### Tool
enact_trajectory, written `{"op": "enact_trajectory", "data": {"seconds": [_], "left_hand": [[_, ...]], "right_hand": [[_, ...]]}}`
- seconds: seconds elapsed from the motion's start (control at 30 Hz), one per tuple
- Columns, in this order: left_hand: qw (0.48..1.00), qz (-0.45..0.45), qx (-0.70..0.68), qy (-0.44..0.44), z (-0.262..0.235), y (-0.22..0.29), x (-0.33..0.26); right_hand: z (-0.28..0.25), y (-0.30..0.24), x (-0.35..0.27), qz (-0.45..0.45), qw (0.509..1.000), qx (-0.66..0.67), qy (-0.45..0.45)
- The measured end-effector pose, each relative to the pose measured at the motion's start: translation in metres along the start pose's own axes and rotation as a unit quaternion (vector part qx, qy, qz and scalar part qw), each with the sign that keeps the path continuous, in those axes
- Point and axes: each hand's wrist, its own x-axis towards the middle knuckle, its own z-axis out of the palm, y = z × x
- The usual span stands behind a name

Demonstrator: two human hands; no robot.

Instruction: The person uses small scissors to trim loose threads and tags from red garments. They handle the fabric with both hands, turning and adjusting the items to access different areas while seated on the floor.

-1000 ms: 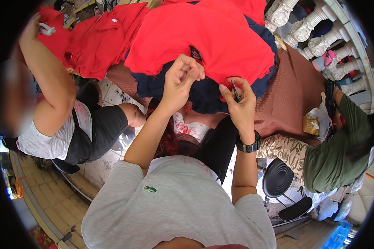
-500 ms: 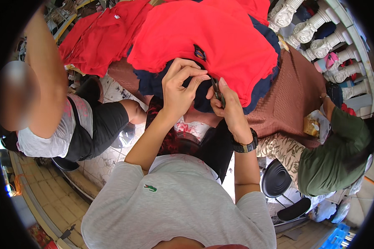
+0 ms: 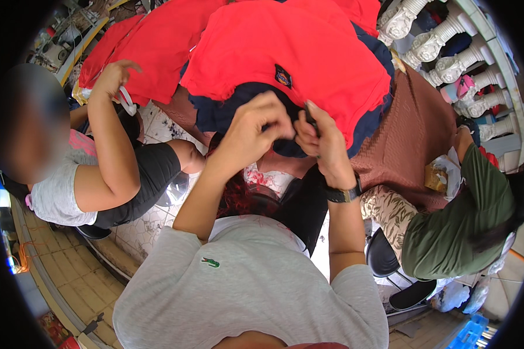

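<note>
A red garment (image 3: 314, 52) with a dark embroidered badge (image 3: 283, 76) lies on top of the pile, over navy cloth (image 3: 215, 113). Just in front of its near edge is my left hand (image 3: 256, 128), blurred, its fingers curled in toward the thumb. Whatever the fingertips pinch, if anything, is too small to make out. My right hand (image 3: 326, 142) is closed around small dark thread snips (image 3: 310, 116), mostly hidden by the fingers and pointing up toward the red cloth. A dark watch (image 3: 343, 193) is on the right wrist.
More red garments (image 3: 157, 43) lie at the far left. Brown cloth (image 3: 410, 128) drapes the table. A person in grey (image 3: 70, 186) sits at left, one arm raised; another in dark green (image 3: 454, 227) sits at right. White balusters (image 3: 431, 49) line the far right.
My left hand has moved slightly down and turned palm-down, away from the cloth edge. The snips have tipped more behind my right fingers. The person at left has lowered an arm toward the red garments.
</note>
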Motion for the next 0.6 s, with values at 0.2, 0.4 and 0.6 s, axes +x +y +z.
{"op": "enact_trajectory", "data": {"seconds": [0.2,0.4,0.6], "left_hand": [[0.96,-0.259,-0.101,0.03,0.008,0.02,0.01],[0.967,-0.104,-0.153,0.172,0.078,-0.003,0.039],[0.968,-0.04,-0.082,0.232,0.083,0.003,0.046]], "right_hand": [[-0.024,-0.021,-0.031,-0.188,0.968,-0.079,0.148],[-0.029,-0.01,-0.008,-0.333,0.856,-0.295,0.262],[-0.038,-0.017,-0.009,-0.35,0.786,-0.432,0.27]]}}
